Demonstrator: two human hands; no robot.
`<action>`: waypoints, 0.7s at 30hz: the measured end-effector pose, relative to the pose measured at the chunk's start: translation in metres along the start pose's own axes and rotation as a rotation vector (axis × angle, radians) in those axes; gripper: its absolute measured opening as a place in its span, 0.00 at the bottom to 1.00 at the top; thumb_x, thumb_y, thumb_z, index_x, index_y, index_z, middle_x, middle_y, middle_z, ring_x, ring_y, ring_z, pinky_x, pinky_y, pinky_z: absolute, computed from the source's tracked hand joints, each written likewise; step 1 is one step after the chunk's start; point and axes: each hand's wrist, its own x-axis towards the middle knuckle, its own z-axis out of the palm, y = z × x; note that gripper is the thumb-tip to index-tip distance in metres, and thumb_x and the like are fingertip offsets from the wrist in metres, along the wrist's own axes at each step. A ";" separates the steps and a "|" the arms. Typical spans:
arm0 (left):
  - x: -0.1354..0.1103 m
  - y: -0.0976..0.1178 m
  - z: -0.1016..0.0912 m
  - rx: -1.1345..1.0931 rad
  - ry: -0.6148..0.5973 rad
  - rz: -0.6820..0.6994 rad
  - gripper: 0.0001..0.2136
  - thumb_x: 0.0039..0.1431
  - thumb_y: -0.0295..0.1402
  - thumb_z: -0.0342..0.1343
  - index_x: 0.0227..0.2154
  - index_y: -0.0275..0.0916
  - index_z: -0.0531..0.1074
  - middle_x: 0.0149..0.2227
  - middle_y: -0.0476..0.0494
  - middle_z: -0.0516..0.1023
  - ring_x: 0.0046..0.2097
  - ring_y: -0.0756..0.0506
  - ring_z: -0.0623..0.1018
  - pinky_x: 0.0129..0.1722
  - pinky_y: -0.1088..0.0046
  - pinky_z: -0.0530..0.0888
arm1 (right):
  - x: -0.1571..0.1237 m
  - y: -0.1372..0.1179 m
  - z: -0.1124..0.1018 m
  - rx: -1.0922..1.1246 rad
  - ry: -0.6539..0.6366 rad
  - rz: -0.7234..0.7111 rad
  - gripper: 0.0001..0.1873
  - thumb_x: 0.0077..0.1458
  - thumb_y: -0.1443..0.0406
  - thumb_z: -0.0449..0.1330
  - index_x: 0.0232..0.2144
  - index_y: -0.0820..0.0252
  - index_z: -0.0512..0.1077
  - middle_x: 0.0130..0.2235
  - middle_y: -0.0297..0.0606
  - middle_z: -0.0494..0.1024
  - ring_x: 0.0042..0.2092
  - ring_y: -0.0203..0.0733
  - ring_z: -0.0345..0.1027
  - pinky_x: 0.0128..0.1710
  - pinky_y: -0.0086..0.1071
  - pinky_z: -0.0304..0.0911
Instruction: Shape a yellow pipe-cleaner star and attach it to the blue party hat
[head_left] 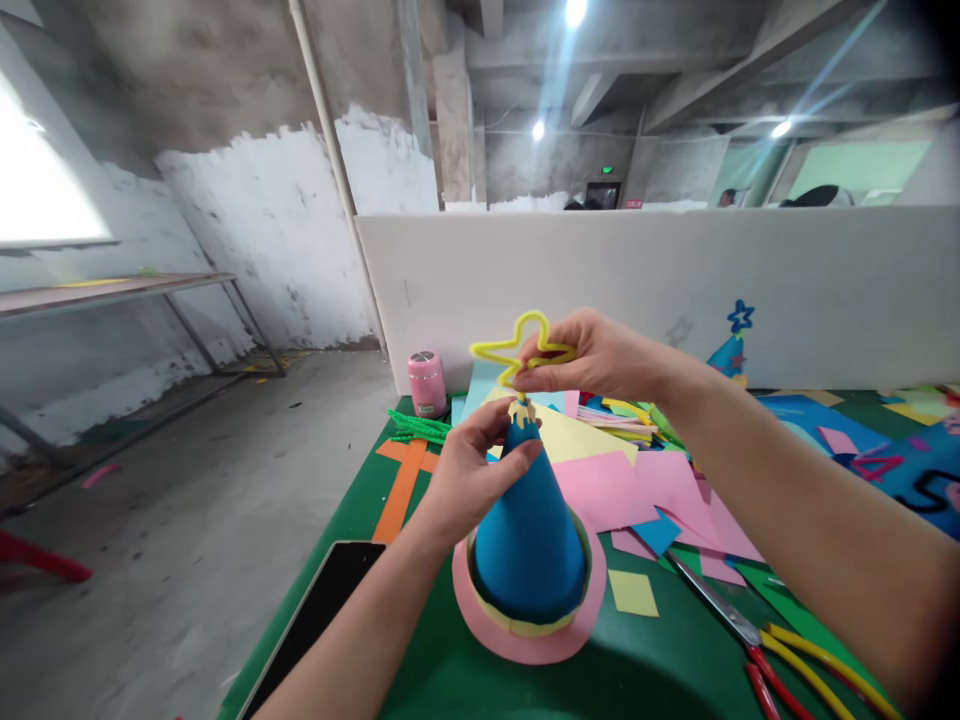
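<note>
A blue paper cone hat (532, 540) with a pink ring brim (529, 650) stands upright on the green table. My left hand (480, 455) is closed around the cone's upper part, thumb in front, just under a cream fringed paper collar (523, 412). Above the tip, my right hand (581, 350) pinches a yellow pipe-cleaner star (491, 352) near its lower side. The star's stem runs down to the collar at the tip; whether it is fixed there I cannot tell.
Scissors (720, 600), a pale yellow square (634, 593) and pink paper (607, 490) lie to the right. At left are a phone (322, 610), orange strips (403, 490), green pipe cleaners (420, 428) and a pink jar (427, 383). Behind rises a white partition (465, 270).
</note>
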 end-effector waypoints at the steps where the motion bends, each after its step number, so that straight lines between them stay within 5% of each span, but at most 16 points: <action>1: 0.000 -0.001 0.000 0.002 0.003 0.011 0.13 0.47 0.29 0.58 0.38 0.38 0.70 0.36 0.42 0.76 0.42 0.41 0.74 0.41 0.65 0.68 | 0.000 0.000 0.000 0.004 -0.001 0.014 0.04 0.43 0.65 0.62 0.24 0.61 0.75 0.24 0.30 0.75 0.28 0.34 0.68 0.28 0.28 0.63; 14: -0.003 -0.001 0.001 0.024 0.025 0.006 0.07 0.48 0.30 0.57 0.33 0.38 0.72 0.36 0.43 0.76 0.40 0.43 0.73 0.39 0.69 0.69 | 0.001 0.007 0.004 0.144 -0.040 0.073 0.07 0.40 0.65 0.64 0.23 0.63 0.72 0.25 0.30 0.75 0.28 0.34 0.67 0.29 0.29 0.63; 21: -0.003 -0.002 0.000 0.024 0.012 0.027 0.07 0.49 0.32 0.57 0.33 0.37 0.72 0.36 0.42 0.76 0.40 0.43 0.73 0.40 0.68 0.69 | -0.006 0.006 0.002 0.167 0.011 0.032 0.12 0.42 0.64 0.64 0.31 0.61 0.68 0.25 0.28 0.69 0.28 0.32 0.64 0.26 0.25 0.60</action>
